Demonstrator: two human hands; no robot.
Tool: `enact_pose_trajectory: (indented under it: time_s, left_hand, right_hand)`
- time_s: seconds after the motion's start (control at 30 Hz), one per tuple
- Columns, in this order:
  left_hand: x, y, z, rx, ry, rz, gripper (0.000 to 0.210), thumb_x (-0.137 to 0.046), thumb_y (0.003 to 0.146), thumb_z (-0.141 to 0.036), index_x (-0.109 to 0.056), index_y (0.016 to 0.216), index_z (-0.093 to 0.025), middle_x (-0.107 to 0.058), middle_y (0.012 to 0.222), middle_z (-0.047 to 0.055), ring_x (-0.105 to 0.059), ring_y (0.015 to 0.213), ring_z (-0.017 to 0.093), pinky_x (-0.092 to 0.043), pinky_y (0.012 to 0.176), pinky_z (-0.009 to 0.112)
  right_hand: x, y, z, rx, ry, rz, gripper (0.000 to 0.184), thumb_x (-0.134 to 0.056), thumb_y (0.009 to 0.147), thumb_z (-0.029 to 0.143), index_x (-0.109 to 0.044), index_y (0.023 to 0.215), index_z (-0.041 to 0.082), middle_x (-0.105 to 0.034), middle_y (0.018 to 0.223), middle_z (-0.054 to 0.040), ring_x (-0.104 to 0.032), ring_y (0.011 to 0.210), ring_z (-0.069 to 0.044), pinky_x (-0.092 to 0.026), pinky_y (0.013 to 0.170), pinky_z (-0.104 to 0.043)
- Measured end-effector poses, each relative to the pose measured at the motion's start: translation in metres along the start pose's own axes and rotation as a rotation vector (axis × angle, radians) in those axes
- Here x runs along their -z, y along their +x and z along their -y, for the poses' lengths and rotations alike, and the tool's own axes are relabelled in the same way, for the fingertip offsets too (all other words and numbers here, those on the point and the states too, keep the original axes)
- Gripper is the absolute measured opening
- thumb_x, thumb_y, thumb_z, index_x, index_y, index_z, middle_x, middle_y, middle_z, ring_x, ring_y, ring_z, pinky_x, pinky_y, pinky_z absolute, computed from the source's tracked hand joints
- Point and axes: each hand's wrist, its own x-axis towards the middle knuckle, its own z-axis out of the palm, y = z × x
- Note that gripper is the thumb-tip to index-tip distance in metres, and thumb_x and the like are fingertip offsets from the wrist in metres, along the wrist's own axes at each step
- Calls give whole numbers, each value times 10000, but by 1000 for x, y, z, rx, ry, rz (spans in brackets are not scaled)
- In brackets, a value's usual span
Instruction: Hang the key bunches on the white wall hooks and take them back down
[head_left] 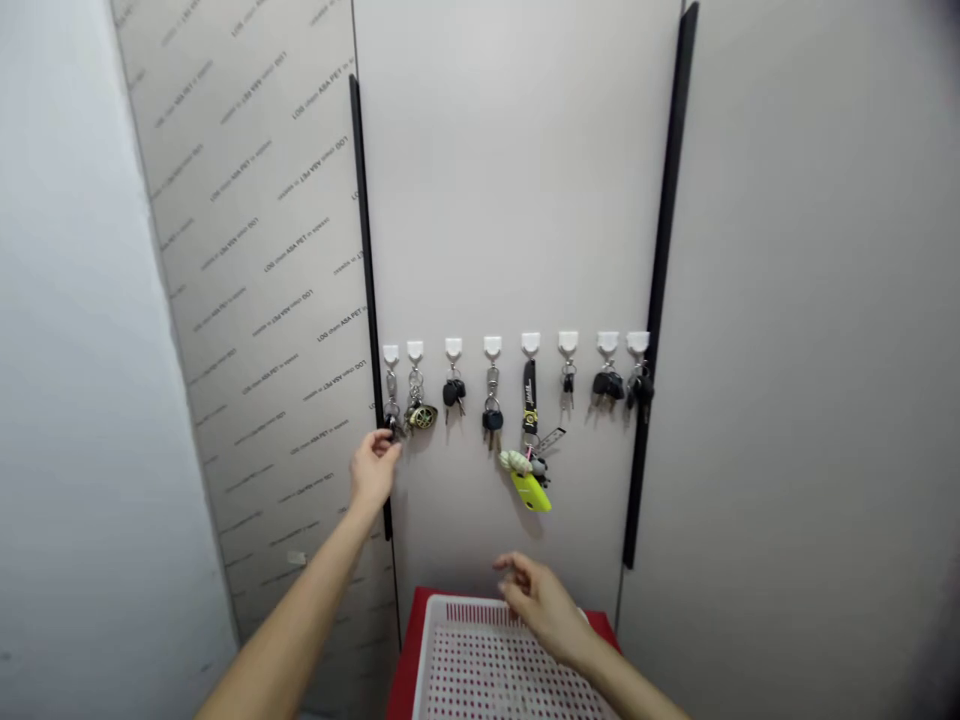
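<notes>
Dark keys (394,424) hang at the left hand (373,470), fingers narrowly curled, grasp unclear; right hand (546,606) bent, loosely parted. Fingertips partly hide the keys.

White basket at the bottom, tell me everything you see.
The white basket looks like plastic, with a smooth rim, a slotted far wall and a floor pierced by rows of holes, red showing through. It sits upright on a red surface. Its near end runs out of the picture. The right hand is over its far right part, hiding some rim; contact is unclear.
</notes>
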Motion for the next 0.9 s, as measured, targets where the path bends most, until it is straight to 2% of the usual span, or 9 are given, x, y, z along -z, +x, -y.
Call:
enact_pose_trajectory:
  time_s: [0.1, 0.17, 0.23, 0.33, 0.4, 0.47, 0.77, 0.83, 0.9]
  left_hand:
    - [-6, -36, -9, 102, -231, 318, 421, -479, 553, -170, -422, 969, -133, -392, 496, -65, -333, 407, 39, -288, 426, 168]
    - [-7, -53, -34, 89, -382, 506, 590, -489, 550, -134, -291, 1105, -170, -396, 508, -73, -321, 410, 27, -273, 422, 158]
    - [-5, -62, -66, 8, -531, 615, 713, -495, 563, -120, -144, 1175, -228, -406, 528, -72, -336, 435, 25, -281, 441, 156]
    - [0, -68, -108, -126, -698, 648, 766, -492, 585, -115, -49, 1186, -285, -396, 528, -73, -348, 451, 27, -300, 459, 161]
    - [0, -71, -121, -165, -755, 661, 777, -488, 587, -110, -30, 1184, -303, -386, 522, -76, -351, 451, 28, -310, 461, 163]
    - [-2, -74, -125, -163, -771, 683, 780, -486, 585, -107, -25, 1184, -304, -379, 519, -77, -347, 449, 29, -316, 460, 163]
    - [-11, -81, -112, -134, -735, 744, 773, -493, 586, -121, -33, 1186, -282, -381, 521, -81, -359, 464, 25, -334, 514, 174]
    - [-14, -74, -96, -108, -589, 700, 735, -503, 579, -136, -103, 1184, -248, -418, 550, -64, -388, 486, 37, -347, 540, 194]
    - [-15, -60, -75, -98, -370, 531, 642, -512, 561, -143, -247, 1141, -215, -472, 651, -22, -433, 557, 64, -360, 587, 221]
  right_hand:
    - [15, 9, 20, -16, -20, 97, 331, -406, 593, 154, -456, 919, 185, -307, 413, 77, -253, 350, -55, -204, 346, -181]
    - [31, 14, 53, 87, -4, 73, 475, -410, 570, 109, -390, 1037, 194, -309, 422, 78, -235, 356, -57, -184, 341, -186]
    - [45, 17, 95, 250, 101, -12, 575, -408, 594, 115, -254, 1140, 207, -318, 445, 80, -249, 362, -54, -214, 346, -181]
    - [58, 15, 146, 479, 247, -143, 634, -400, 635, 136, -113, 1185, 266, -348, 480, 76, -306, 388, -57, -283, 377, -187]
    - [59, 11, 161, 536, 288, -197, 648, -389, 650, 136, -65, 1190, 290, -354, 486, 77, -315, 385, -55, -298, 380, -189]
    - [56, 7, 161, 543, 311, -220, 675, -387, 650, 127, -23, 1194, 289, -345, 476, 83, -309, 371, -50, -292, 369, -182]
    - [52, 8, 147, 518, 377, -181, 695, -411, 625, 134, -40, 1195, 273, -353, 460, 100, -309, 368, -31, -293, 375, -156]
    - [46, 18, 140, 430, 312, -177, 593, -417, 629, 159, -187, 1171, 227, -366, 451, 94, -322, 368, -33, -297, 377, -159]
    - [38, 33, 132, 324, 184, -176, 412, -423, 633, 203, -400, 1041, 157, -400, 451, 71, -358, 381, -43, -312, 382, -172]
